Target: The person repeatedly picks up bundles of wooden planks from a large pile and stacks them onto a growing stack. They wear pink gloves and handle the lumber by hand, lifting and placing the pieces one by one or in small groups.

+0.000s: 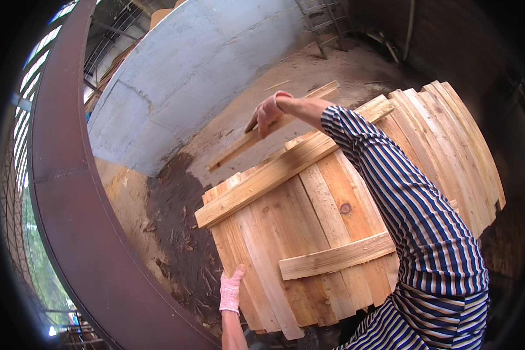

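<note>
My R hand (pixel 268 115), gloved: closed round wood strip (pixel 233 151), upper ctr of frame, beyond panel's upper edge.
My L hand (pixel 230 293), gloved: thumb at panel's edge, lower ctr-left; fingers hidden, can't tell if clenched.
Board panel (pixel 274 239), mid-frame: boards side by side, long batten (pixel 256 192) & short batten (pixel 332 258) already across; nailed or not, can't tell. Remaining: strip off panel.
</note>
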`<state>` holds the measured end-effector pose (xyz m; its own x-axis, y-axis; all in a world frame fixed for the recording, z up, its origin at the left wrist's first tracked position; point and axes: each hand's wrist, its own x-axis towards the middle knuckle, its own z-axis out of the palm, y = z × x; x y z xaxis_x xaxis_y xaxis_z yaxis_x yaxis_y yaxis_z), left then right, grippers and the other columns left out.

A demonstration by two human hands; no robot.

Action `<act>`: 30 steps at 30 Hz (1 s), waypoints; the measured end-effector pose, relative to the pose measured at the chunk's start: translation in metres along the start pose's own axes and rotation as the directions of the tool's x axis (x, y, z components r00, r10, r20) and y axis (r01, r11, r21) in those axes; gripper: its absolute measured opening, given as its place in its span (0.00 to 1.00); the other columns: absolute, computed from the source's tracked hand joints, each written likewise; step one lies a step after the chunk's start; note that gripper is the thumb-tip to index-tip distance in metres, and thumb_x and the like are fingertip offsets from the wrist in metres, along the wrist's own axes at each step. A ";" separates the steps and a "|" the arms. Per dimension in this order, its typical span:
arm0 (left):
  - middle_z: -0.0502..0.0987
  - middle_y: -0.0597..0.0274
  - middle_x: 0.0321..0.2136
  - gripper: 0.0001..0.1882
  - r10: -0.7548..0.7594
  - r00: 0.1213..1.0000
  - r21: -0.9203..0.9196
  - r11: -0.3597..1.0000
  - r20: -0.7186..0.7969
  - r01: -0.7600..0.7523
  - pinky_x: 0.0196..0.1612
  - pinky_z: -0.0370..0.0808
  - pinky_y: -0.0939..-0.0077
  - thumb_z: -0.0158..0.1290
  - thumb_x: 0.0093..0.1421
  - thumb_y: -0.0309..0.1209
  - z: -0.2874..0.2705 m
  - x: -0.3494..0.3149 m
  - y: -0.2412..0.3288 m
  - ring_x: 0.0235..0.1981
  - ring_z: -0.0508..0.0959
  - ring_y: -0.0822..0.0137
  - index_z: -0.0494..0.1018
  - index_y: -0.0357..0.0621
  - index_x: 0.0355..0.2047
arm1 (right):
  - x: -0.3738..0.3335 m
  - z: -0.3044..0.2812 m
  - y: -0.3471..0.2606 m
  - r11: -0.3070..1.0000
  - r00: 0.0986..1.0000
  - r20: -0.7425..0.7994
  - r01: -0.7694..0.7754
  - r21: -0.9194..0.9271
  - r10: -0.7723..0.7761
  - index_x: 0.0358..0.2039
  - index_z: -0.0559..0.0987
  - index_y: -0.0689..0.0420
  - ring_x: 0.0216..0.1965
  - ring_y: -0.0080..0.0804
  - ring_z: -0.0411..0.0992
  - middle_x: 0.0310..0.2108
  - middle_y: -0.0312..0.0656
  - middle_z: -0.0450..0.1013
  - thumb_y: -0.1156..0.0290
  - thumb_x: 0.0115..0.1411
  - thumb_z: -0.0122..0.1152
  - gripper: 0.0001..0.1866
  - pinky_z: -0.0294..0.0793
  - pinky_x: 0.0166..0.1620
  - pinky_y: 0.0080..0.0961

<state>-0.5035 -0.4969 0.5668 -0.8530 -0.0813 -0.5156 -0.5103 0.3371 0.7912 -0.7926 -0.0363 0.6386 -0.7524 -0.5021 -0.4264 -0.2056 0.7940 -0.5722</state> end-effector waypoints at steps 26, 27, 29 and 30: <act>0.51 0.46 0.71 0.63 0.595 0.751 0.908 0.080 0.287 -0.410 0.74 0.45 0.53 0.73 0.43 0.47 0.105 0.043 0.152 0.73 0.48 0.50 0.48 0.42 0.72 | -0.399 0.117 0.052 0.888 0.871 -0.483 -0.291 -0.356 0.092 0.60 0.69 0.50 0.51 0.47 0.74 0.50 0.45 0.74 0.65 0.45 0.75 0.40 0.73 0.53 0.44; 0.50 0.45 0.72 0.62 0.503 0.764 0.897 -0.052 0.403 -0.439 0.74 0.44 0.55 0.72 0.43 0.43 0.125 0.051 0.172 0.74 0.47 0.51 0.48 0.39 0.72 | -0.410 0.126 0.074 0.873 0.875 -0.477 -0.291 -0.392 0.077 0.60 0.71 0.50 0.53 0.46 0.73 0.51 0.44 0.74 0.66 0.44 0.76 0.40 0.71 0.55 0.44; 0.53 0.43 0.70 0.59 0.454 0.725 0.830 -0.060 0.517 -0.554 0.74 0.47 0.58 0.71 0.43 0.38 0.159 0.065 0.191 0.73 0.50 0.50 0.49 0.37 0.71 | -0.428 0.132 0.113 0.841 0.850 -0.505 -0.380 -0.386 0.152 0.58 0.72 0.46 0.52 0.44 0.74 0.51 0.40 0.74 0.66 0.46 0.74 0.36 0.69 0.57 0.44; 0.60 0.43 0.67 0.58 0.460 0.689 0.785 -0.032 0.561 -0.618 0.71 0.56 0.62 0.70 0.42 0.38 0.171 0.076 0.203 0.69 0.58 0.49 0.50 0.37 0.70 | -0.438 0.132 0.129 0.822 0.834 -0.519 -0.422 -0.382 0.186 0.57 0.72 0.44 0.52 0.43 0.74 0.51 0.38 0.74 0.66 0.47 0.74 0.35 0.67 0.57 0.45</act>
<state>-0.6532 -0.2746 0.6317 -0.7606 0.6249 -0.1757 0.6296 0.7762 0.0352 -0.4066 0.2407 0.6588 -0.9908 -0.0928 -0.0984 -0.0909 0.9956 -0.0230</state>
